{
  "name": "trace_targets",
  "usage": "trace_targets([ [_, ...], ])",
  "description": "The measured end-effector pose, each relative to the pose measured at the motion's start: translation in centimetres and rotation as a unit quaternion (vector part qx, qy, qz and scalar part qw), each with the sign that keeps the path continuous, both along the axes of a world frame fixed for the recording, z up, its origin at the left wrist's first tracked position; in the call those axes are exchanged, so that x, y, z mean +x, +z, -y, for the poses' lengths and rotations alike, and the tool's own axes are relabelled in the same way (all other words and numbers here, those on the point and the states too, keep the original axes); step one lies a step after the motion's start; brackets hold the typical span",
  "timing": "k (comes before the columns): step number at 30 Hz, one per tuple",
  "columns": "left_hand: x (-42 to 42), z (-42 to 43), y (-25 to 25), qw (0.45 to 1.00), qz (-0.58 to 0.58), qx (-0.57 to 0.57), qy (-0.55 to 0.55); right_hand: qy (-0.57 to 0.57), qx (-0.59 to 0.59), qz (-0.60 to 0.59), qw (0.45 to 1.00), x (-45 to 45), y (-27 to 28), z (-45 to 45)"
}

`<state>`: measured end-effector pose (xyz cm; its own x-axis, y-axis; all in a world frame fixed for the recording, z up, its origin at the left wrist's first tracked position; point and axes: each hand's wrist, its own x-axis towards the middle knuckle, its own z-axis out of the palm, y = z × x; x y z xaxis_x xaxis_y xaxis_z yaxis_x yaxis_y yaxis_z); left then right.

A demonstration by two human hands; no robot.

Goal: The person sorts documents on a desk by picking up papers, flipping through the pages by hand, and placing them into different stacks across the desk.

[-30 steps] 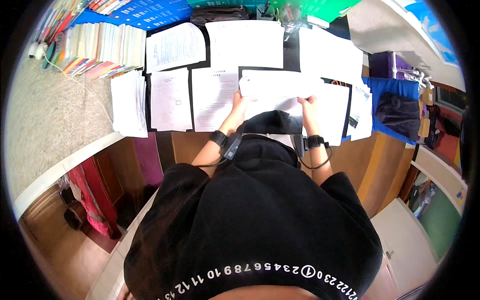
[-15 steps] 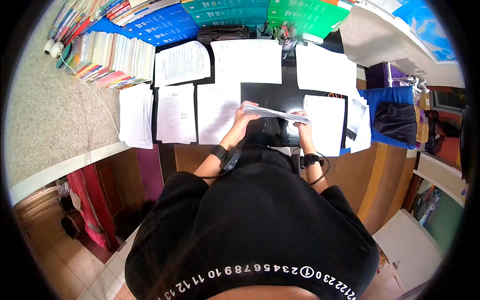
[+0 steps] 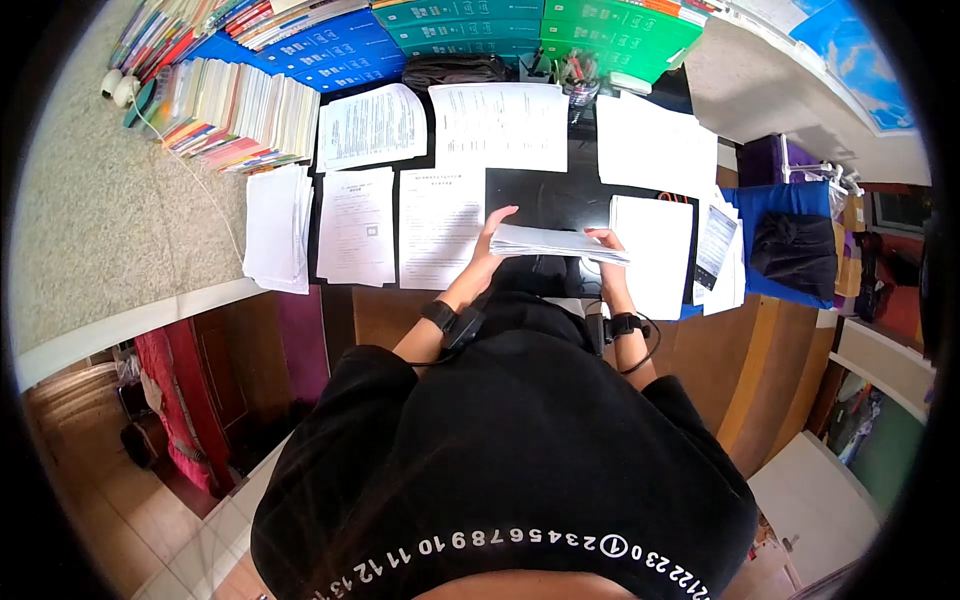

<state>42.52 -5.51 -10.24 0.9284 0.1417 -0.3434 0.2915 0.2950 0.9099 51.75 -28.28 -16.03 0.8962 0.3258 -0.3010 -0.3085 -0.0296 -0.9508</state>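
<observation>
Over the near edge of the black desk, a stack of white paper sheets is held nearly edge-on between my two hands. My left hand holds the stack's left end, with one digit sticking out above it, off the paper. At the other end, my right hand closes on the sheets, its fingers partly hidden by them. A printed sheet lies just left of my left hand. Close by my right hand is a pile of blank-looking paper.
More papers lie along the desk's back and left. Rows of books and blue file boxes line the back left. A pen holder stands near green boxes. At right, a phone rests on papers beside a dark cloth.
The stack has tipped so that more of its upper face shows and it sits slightly lower. My left hand's upper digit has lifted off the paper.
</observation>
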Motion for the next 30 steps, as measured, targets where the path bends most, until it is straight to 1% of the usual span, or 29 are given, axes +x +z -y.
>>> trace_targets([
  [1, 0.4, 0.1, 0.8, 0.996, -0.061, -0.050, 0.044, 0.003, -0.004, -0.011, 1.000, 0.0, 0.5, 0.0],
  [2, 0.2, -0.1, -0.3, 0.997, -0.044, -0.010, 0.058, 0.006, -0.009, -0.023, 1.000, -0.1, 0.9, 0.1],
  [4, -0.3, -0.5, -3.2, 0.994, -0.008, 0.069, 0.085, 0.015, -0.030, 0.005, 0.999, -0.1, -1.4, 0.7],
  [6, -0.2, 0.0, -3.4, 0.995, -0.020, 0.052, 0.078, 0.033, -0.067, 0.009, 0.997, -0.3, -3.6, 1.0],
  [8, -0.1, 0.6, -4.1, 0.995, -0.029, 0.053, 0.077, 0.008, -0.068, 0.013, 0.998, -0.6, -3.8, 0.4],
  [9, -0.1, 0.5, -4.5, 0.994, -0.034, 0.075, 0.075, -0.006, -0.069, 0.015, 0.997, -0.7, -3.8, 0.2],
  [11, 0.1, 0.0, -6.8, 0.990, -0.041, 0.120, 0.070, -0.032, -0.075, -0.006, 0.997, -0.5, -5.3, 0.3],
  [12, 0.0, 0.0, -7.9, 0.990, -0.042, 0.106, 0.078, -0.045, -0.078, -0.016, 0.996, -0.4, -6.3, 0.4],
  [14, -0.1, -0.2, -9.0, 0.991, -0.045, 0.079, 0.094, -0.016, -0.185, 0.061, 0.981, -0.7, -7.3, 0.6],
  [15, -0.2, -0.3, -9.6, 0.992, -0.030, 0.091, 0.077, -0.001, -0.237, 0.098, 0.966, -0.9, -7.8, 0.7],
  [17, -0.5, -0.4, -10.1, 0.992, -0.001, 0.115, 0.044, 0.061, -0.365, 0.113, 0.922, -0.9, -9.8, 1.2],
  [18, -0.2, -0.3, -10.6, 0.985, -0.026, 0.164, 0.048, 0.091, -0.426, 0.120, 0.892, -0.7, -10.7, 1.5],
  [19, 0.0, -0.3, -12.0, 0.974, -0.051, 0.214, 0.052, 0.100, -0.437, 0.024, 0.894, -0.4, -8.3, 0.6],
  [20, 0.5, -0.1, -11.1, 0.960, -0.076, 0.263, 0.055, 0.105, -0.421, 0.041, 0.900, -0.5, -8.3, 0.7],
  [21, 0.6, 0.2, -10.1, 0.935, -0.111, 0.332, 0.057, 0.109, -0.404, 0.058, 0.906, -0.9, -8.1, 0.8],
  [22, 0.4, -0.2, -11.8, 0.941, -0.134, 0.311, 0.021, 0.114, -0.387, 0.075, 0.912, -1.3, -8.0, 1.0],
  [23, 0.0, -0.2, -14.1, 0.941, -0.141, 0.307, 0.019, 0.119, -0.363, 0.091, 0.920, -1.6, -8.5, 1.3],
  [24, -0.2, -0.1, -15.5, 0.941, -0.148, 0.304, 0.017, 0.136, -0.373, 0.082, 0.914, -1.8, -8.6, 1.5],
  [26, -0.4, 0.1, -13.4, 0.941, -0.190, 0.278, -0.017, 0.171, -0.393, 0.062, 0.902, -2.2, -8.7, 1.9],
  [28, -0.7, 0.5, -12.2, 0.943, -0.227, 0.241, -0.031, 0.157, -0.371, 0.039, 0.915, -2.6, -8.7, 2.4],
  [30, -0.9, 1.0, -10.9, 0.933, -0.239, 0.268, -0.025, 0.144, -0.346, 0.013, 0.927, -2.9, -8.9, 2.6],
])
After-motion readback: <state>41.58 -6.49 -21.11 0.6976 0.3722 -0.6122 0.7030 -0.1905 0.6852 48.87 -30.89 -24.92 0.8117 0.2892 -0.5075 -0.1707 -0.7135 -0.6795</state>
